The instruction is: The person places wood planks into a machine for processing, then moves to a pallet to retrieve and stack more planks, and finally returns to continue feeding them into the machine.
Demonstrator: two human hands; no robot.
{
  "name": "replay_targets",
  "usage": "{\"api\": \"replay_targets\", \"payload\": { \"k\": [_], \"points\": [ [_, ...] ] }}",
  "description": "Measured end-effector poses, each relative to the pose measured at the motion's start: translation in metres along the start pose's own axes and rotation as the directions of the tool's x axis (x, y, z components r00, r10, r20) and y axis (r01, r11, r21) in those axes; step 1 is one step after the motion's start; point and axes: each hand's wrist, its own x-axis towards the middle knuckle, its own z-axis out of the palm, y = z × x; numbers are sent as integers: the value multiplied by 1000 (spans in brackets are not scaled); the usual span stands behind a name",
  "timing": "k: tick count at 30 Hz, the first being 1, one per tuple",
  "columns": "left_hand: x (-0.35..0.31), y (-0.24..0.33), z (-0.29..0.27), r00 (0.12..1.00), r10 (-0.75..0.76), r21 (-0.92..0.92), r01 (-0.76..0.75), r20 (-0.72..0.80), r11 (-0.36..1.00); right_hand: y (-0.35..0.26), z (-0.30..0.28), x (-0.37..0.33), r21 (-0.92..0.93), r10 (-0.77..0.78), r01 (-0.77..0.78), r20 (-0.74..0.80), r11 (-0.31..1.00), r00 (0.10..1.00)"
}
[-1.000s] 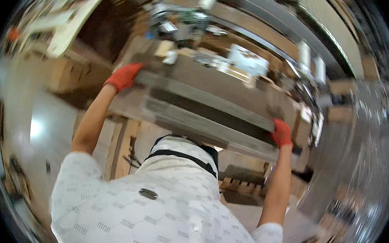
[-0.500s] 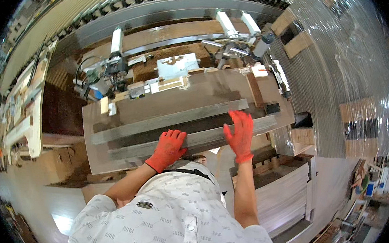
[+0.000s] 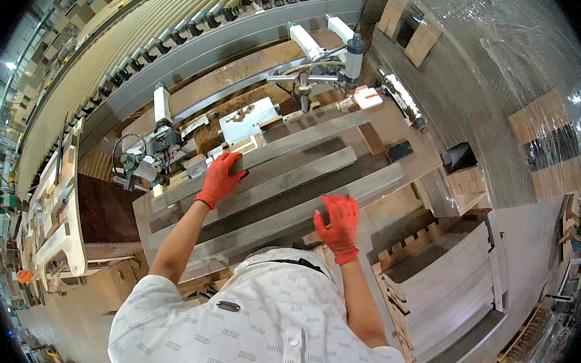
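Three long grey strips lie roughly parallel on a brown work table. My left hand (image 3: 221,179), in a red glove, rests on the far strip (image 3: 287,142), its fingers over the strip and its thumb apart. The middle strip (image 3: 291,178) lies nearer me, and beyond a dark gap comes the near strip (image 3: 288,217). My right hand (image 3: 339,228), also red-gloved, is over the near strip's front edge. Its fingers are loosely bent, its thumb is apart, and I see nothing held. Whether it touches the strip I cannot tell.
Machine arms with hoses (image 3: 305,84) stand along the table's far side, before a roller conveyor (image 3: 180,26). A short brown block (image 3: 371,139) and a black block (image 3: 399,150) lie at the right end. Film-wrapped stacked boards (image 3: 474,107) stand to the right, a pallet with pale sheets (image 3: 446,282) near right.
My left hand has moved away from me and left, onto the far strip. My right hand has drawn back toward me. Three separate strips now show where two showed before. The view has turned.
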Motion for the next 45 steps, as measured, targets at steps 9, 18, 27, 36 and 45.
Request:
{"api": "replay_targets", "payload": {
  "k": [9, 18, 27, 36, 45],
  "points": [
    [16, -71, 49, 983, -158, 249, 176, -91, 952, -14, 12, 11, 165, -147, 123, 138, 979, 980],
    [55, -79, 79, 981, -94, 210, 129, -167, 969, -5, -4, -2, 128, -102, 86, 131, 988, 986],
    [89, -70, 87, 999, -26, 364, 8, 44, 931, -2, -1, 26, 227, -221, 170, 224, 959, 949],
    [108, -59, 84, 956, -217, 233, 169, 198, 958, -20, 38, 58, 262, -414, 322, 594, 910, 690],
    [113, -67, 80, 922, -250, 278, 168, 295, 946, -23, 60, 50, 183, -378, 381, 755, 906, 536]
  ]
}}
